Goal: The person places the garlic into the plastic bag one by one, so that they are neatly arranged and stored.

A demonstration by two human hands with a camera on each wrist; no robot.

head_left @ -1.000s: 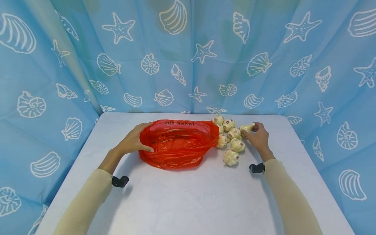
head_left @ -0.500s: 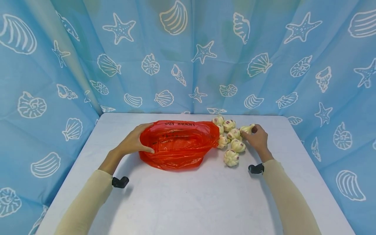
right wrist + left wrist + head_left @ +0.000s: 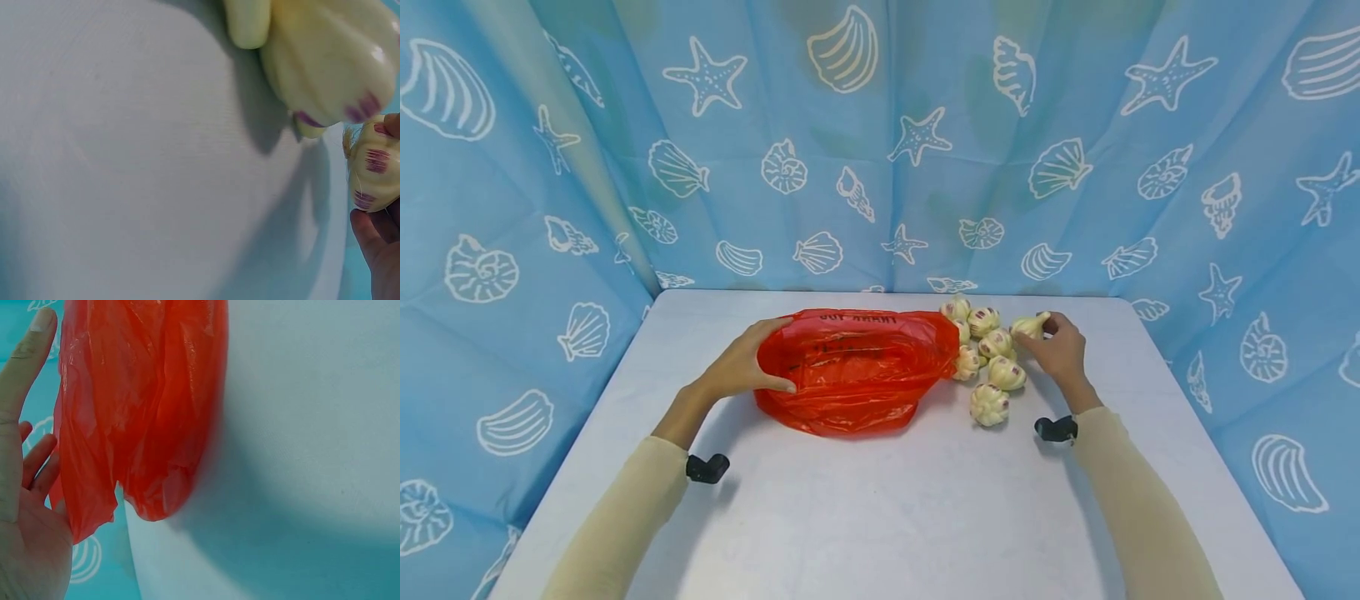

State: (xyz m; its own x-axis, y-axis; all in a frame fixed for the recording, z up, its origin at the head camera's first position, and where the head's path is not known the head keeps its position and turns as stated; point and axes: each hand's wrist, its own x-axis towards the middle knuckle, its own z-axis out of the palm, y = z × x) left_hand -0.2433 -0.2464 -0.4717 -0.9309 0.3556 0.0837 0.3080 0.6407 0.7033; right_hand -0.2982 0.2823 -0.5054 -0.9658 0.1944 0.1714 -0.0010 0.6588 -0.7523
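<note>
A red plastic bag point(image 3: 850, 408) with dark printed lettering lies with its mouth gaping in the head view. At its left end is my left hand point(image 3: 741, 367), thumb and fingers spread across the mouth, touching the plastic. In the left wrist view the bag point(image 3: 144, 406) hangs beside the straight thumb and partly hides the fingers. To the right of the bag, my right hand point(image 3: 1060, 350) pinches a garlic bulb point(image 3: 1028, 326) between thumb and fingers. The right wrist view shows this bulb point(image 3: 375, 164), with purple marks, held at the right edge.
Several more garlic bulbs point(image 3: 996, 343) cluster against the bag's right end, one point(image 3: 989, 404) nearest the front. They sit on a white table point(image 3: 880, 517). Blue curtains point(image 3: 865, 167) with shell prints stand behind and at both sides.
The right hand and its garlic bulb shift only slightly. The left hand and the bag stay in place.
</note>
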